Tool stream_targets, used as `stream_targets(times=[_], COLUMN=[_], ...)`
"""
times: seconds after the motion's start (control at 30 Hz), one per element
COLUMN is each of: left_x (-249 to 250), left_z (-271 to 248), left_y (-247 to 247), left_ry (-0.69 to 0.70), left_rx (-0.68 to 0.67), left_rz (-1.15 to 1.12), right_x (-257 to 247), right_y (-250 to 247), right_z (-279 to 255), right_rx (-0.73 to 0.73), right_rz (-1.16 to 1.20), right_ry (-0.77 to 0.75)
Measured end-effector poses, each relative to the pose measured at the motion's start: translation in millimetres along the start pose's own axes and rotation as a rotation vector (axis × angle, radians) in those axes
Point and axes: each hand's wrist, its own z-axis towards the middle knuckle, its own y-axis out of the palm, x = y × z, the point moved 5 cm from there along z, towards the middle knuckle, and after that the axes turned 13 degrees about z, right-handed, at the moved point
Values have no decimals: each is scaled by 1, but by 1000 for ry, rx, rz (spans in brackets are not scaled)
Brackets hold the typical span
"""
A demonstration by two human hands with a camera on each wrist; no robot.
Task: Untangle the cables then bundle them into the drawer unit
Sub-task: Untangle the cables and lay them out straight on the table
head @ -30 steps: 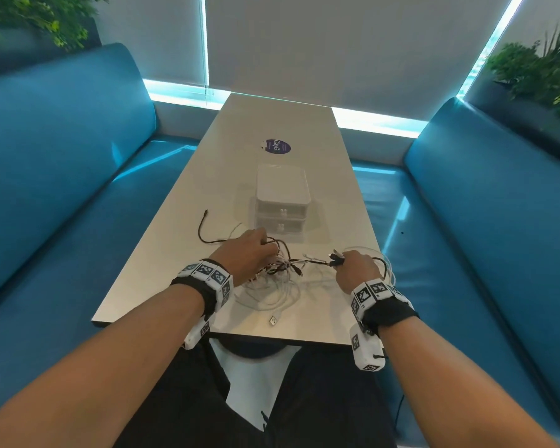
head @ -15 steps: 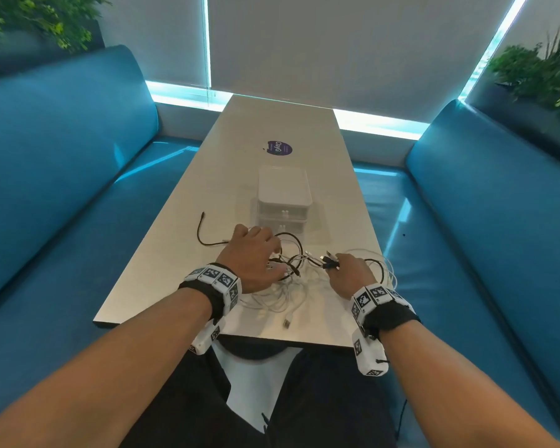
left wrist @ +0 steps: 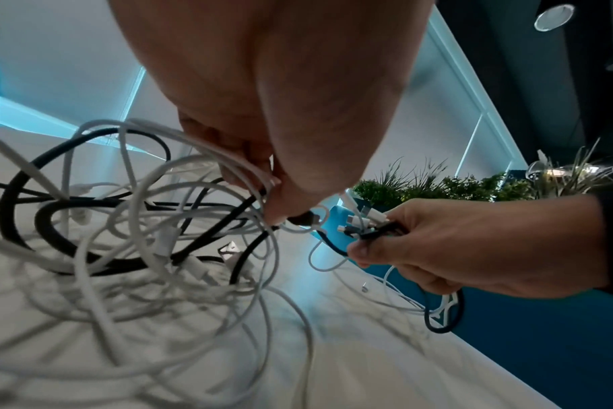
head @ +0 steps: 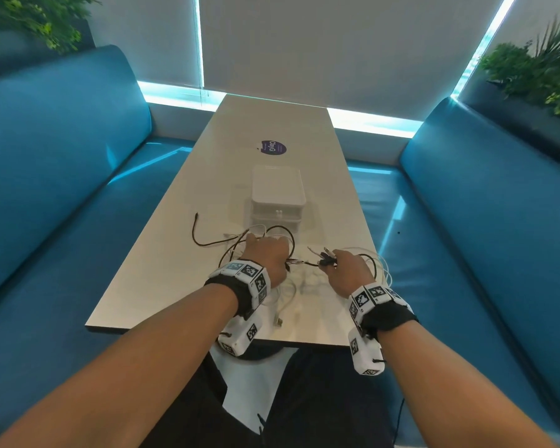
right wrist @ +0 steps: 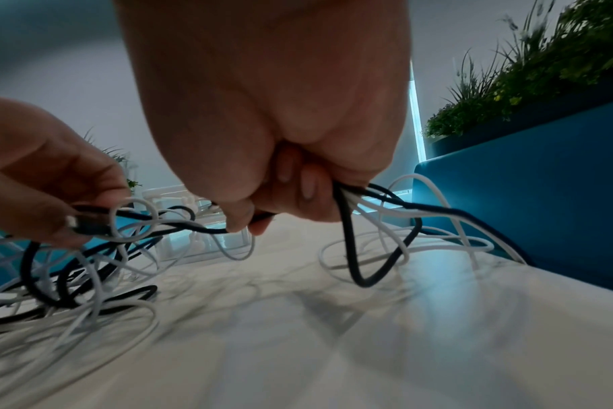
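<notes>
A tangle of white and black cables (head: 282, 276) (left wrist: 130, 243) lies on the near end of the table. My left hand (head: 265, 257) (left wrist: 273, 199) pinches a black cable's plug end and white loops above the tangle. My right hand (head: 346, 270) (right wrist: 273, 210) grips a bunch of cable ends (left wrist: 364, 224), with black and white loops (right wrist: 378, 249) trailing off to its right. The white drawer unit (head: 278, 197) (right wrist: 207, 240) stands just beyond the hands, both drawers closed.
The long pale table (head: 162, 273) runs away from me between two blue benches (head: 62, 176) (head: 485, 227). A round purple sticker (head: 273, 147) lies past the drawer unit. One black cable end (head: 196, 231) curls out to the left. Plants (head: 543, 72) stand behind the benches.
My left hand has moved forward towards the drawer unit, lifting and spreading black loops from the tangle. My right hand has stayed about where it was, holding the bunch of ends.
</notes>
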Motion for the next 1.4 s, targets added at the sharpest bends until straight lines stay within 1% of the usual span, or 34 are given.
stream_targets(times=[0.07,0.17,0.23,0.3,0.37,0.4,0.47,0.53,0.67,0.77,0.83,0.93,1.03,1.1,1.23,1.3,1.33,1.4], left_x=[1,1,0,-3,-7,-10,-18,-25,-31,-31,-31,-36,-37,-33,-36,-42,-44,-43], left_z=[-1,-3,-4,-6,-6,-6,-5,-2,3,1,0,-4,-6,-7,-3,-7,-9,-13], left_y=[2,4,5,5,5,4,3,2,10,11,9,4,2,3,9,5,3,-4], left_ry=[34,75,87,94,105,102,53,14,53,80,98,64,22,27,53,35,27,44], left_rx=[-32,-39,-49,-52,-40,-28,-9,0,-25,-84,-76,-52,-7,9,-4,17,21,46], left_rz=[-4,65,125,130,41,-46,-246,-305,-81,170,312,363,299,244,85,2,-8,47], right_x=[-1,-4,-7,-5,-2,0,1,1,1,0,2,6,6,5,9,14,16,19], right_y=[-2,1,4,7,9,10,10,10,8,8,6,1,1,1,-2,-3,-3,-1], right_z=[-1,-1,0,0,0,0,0,0,0,-1,-1,-4,-5,-5,-5,-6,-7,-8], right_rx=[13,7,-2,-11,-14,-13,1,15,14,3,1,3,2,5,15,13,11,12], right_rz=[-1,17,18,-2,-15,-20,-27,-31,-45,-48,-72,-103,-120,-141,-173,-206,-219,-234], right_ry=[1,-3,-4,6,24,32,41,44,57,60,72,89,86,92,99,112,119,125])
